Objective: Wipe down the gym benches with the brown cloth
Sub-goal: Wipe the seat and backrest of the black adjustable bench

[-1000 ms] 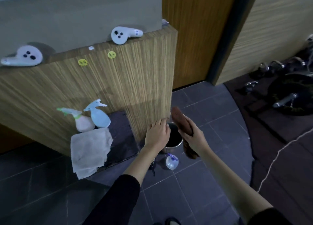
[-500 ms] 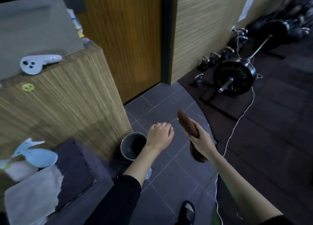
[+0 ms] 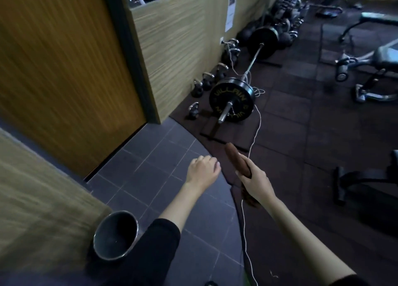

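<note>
My right hand (image 3: 255, 181) grips the brown cloth (image 3: 237, 159), which is rolled into a thick twist; one end sticks up past my fingers and the other hangs below my wrist. My left hand (image 3: 203, 170) floats beside it over the tiled floor, fingers loosely curled with nothing in them. Gym benches stand far off on the dark rubber mat: one with a grey pad (image 3: 385, 56) at the right edge, another (image 3: 379, 17) behind it, and a dark one (image 3: 366, 178) low at the right.
A metal bucket (image 3: 115, 235) sits on the floor by my left elbow, against a wooden counter (image 3: 38, 199). A loaded barbell (image 3: 232, 101) and several kettlebells (image 3: 197, 88) line the wall. A white cord (image 3: 255, 130) trails across the floor under my right arm.
The view has swung right, away from the counter, spray bottles and white rag. Both hands have left the bucket, which now lies behind my left arm. The benches have come into sight.
</note>
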`<state>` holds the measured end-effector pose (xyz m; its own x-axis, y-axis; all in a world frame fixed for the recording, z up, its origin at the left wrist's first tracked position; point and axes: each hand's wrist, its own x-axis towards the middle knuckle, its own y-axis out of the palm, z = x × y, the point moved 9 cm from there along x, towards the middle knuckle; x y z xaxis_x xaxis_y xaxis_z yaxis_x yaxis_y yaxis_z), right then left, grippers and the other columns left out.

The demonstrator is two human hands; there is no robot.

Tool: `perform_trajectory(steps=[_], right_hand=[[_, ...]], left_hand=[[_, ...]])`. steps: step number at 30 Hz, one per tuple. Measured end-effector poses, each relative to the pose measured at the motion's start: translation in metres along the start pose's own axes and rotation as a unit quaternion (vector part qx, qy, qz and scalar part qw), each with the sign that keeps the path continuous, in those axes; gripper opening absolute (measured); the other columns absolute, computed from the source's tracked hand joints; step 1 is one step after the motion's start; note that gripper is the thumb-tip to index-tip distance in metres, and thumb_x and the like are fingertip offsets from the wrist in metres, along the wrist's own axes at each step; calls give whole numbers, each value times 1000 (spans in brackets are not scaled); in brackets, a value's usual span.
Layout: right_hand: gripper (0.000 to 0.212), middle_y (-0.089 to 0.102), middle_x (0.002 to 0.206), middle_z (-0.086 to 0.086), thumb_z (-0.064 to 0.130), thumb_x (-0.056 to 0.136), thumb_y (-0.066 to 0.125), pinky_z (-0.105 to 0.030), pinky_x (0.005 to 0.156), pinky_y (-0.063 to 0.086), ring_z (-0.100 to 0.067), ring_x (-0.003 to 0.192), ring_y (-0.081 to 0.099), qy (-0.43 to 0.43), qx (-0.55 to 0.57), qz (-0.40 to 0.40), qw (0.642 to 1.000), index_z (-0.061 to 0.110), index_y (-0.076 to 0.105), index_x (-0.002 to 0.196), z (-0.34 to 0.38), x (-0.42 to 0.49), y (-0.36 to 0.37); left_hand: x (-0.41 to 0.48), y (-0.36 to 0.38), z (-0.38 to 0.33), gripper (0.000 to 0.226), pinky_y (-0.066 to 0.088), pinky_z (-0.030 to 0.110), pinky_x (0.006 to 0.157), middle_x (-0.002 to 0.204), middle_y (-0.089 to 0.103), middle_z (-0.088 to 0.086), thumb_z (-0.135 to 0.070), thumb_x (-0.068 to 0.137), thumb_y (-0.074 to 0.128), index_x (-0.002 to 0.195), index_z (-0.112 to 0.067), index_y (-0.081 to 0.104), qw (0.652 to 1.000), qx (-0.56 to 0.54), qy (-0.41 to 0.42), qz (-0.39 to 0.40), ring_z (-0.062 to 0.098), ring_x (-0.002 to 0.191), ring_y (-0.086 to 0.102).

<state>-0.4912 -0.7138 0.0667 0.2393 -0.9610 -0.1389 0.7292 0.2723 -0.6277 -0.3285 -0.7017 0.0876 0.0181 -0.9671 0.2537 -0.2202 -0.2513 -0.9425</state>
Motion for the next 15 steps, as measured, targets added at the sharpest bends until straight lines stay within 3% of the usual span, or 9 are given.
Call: perform_trajectory(steps=[3, 7, 15], right_hand=[[62, 61, 119, 18, 27, 86, 57, -38, 85, 50, -13, 102, 60, 25, 3, -25, 999, 64, 33, 129, -14, 22, -26], [59, 63, 117, 15, 29, 87, 58, -37, 82, 50, -13, 99, 62, 54, 16, -56, 997, 61, 35, 130, -34, 55, -54], [60, 61, 122, 18, 27, 86, 57, -35, 86, 49, -14, 106, 61, 117, 34, -119, 985, 58, 36, 132, -73, 145, -115]], left_hand=[[39, 18, -22, 37, 48, 29, 51, 60, 62, 3, -33, 79, 36, 64, -14, 64, 999, 9, 31, -4, 26, 55, 60], [92, 46, -51, 40, 50, 34, 57, 66, 63, 6, -33, 82, 34, 70, -11, 66, 996, -24, 88, -8, 29, 61, 61], [223, 92, -92, 28, 46, 32, 44, 58, 59, 4, -29, 78, 48, 60, -12, 60, 988, -32, 153, 3, 29, 52, 60]])
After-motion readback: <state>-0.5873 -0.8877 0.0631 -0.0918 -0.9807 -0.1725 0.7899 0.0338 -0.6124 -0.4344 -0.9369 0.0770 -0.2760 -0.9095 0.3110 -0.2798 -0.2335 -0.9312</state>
